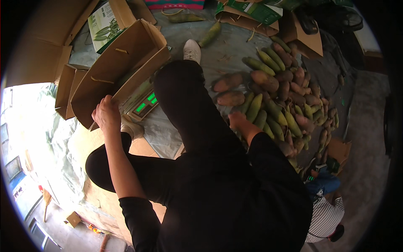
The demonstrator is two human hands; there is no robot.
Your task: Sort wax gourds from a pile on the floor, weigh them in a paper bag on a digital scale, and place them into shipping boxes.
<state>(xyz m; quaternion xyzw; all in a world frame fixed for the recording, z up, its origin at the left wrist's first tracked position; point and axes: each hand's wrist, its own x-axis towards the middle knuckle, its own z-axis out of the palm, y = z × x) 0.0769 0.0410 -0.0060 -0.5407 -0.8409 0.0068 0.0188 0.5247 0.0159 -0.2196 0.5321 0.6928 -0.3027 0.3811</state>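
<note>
My left hand (107,115) grips the near end of an open cardboard box (128,52), its fingers closed over the rim. The box has short rope handles and rests tilted over a scale (142,108) with a green lit display. To the right, my right hand (238,121) is at the near left edge of a heap of radishes. Its fingers are mostly hidden and blurred, so its hold cannot be made out. Beside it lie long green radishes (254,107) and stubby reddish ones (231,98).
A printed carton (104,26) and a brown box (66,94) stand at the left. More green-brown cartons (252,14) are at the back. Loose green radishes (210,34) lie beyond my shoe (192,50). A person in a striped shirt (323,218) is at the lower right.
</note>
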